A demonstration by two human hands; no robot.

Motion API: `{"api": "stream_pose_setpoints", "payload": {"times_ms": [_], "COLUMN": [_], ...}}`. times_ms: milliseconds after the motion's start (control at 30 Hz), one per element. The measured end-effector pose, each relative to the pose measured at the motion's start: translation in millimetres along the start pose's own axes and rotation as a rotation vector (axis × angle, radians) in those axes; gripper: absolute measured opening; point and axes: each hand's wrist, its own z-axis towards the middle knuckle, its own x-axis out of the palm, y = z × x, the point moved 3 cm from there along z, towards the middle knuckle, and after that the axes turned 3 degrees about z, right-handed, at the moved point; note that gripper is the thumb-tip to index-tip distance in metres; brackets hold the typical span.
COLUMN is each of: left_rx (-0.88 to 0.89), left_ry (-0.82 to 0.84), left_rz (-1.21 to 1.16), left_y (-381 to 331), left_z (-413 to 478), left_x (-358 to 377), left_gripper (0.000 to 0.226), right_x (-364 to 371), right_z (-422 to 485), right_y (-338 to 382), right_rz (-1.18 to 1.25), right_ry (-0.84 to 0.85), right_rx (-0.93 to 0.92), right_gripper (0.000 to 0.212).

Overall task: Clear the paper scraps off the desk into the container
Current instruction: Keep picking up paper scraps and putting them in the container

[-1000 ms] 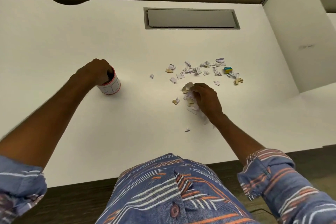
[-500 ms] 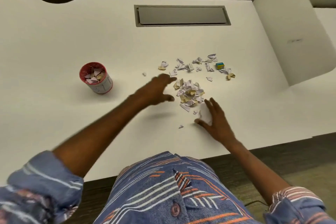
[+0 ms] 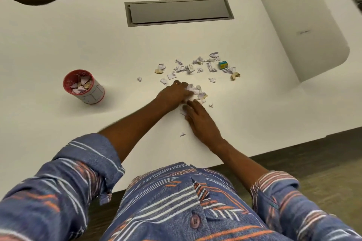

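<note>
While we scoop small heap of white and tan paper scraps [image 3: 196,92] at middle of white desk [image 3: 58,35], left hand [image 3: 172,94] curls fingers round it. Right hand [image 3: 201,123] lies flat, fingers straight, pushing bits in. Step, we think: gather handful. Next: lift gently, carry left to round red container [image 3: 83,86], well apart, part full. Loose scraps [image 3: 188,67] wait behind heap.

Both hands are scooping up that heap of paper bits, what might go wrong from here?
Bits may drop from the scrap pile between the left hand and right hand on the carry to the container, which stands well apart. The blue and yellow block among the far scraps might get swept in. The stray scrap nearer the person is easily missed.
</note>
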Motion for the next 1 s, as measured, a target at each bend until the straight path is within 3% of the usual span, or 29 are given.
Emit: {"api": "stream_pose_setpoints", "payload": {"times_ms": [167,267,367,533,667,900,1000], "left_rx": [-0.030,-0.051,-0.066,-0.170,-0.268,-0.447,-0.507], "left_ry": [-0.091,-0.103,-0.131,-0.339,-0.466,-0.600,-0.670], "left_rz": [-0.053,-0.068,0.018,-0.324,-0.504,-0.740,-0.696], "left_y": [14,22,24,26,32,67,101], "left_z": [-7,-10,-16,-34,-53,-107,-141], "left_x": [2,9,12,-7,-27,-68,-92], "left_gripper": [0.021,0.018,0.029,0.018,0.017,0.019,0.022], "right_x": [-19,-32,-32,-27,-23,-27,-26], "right_z": [-16,-15,-8,-15,-27,-8,4], "right_y": [-24,-43,-49,-31,-29,-33,-33], "right_rz": [-0.037,-0.019,-0.036,-0.112,-0.135,-0.127,-0.021], "right_ry": [-0.110,-0.100,0.069,0.222,0.193,0.105,0.033], "right_rx": [-0.061,0.021,0.072,-0.003,-0.053,-0.103,-0.065], "right_gripper": [0.024,0.045,0.063,0.061,0.066,0.040,0.035]}}
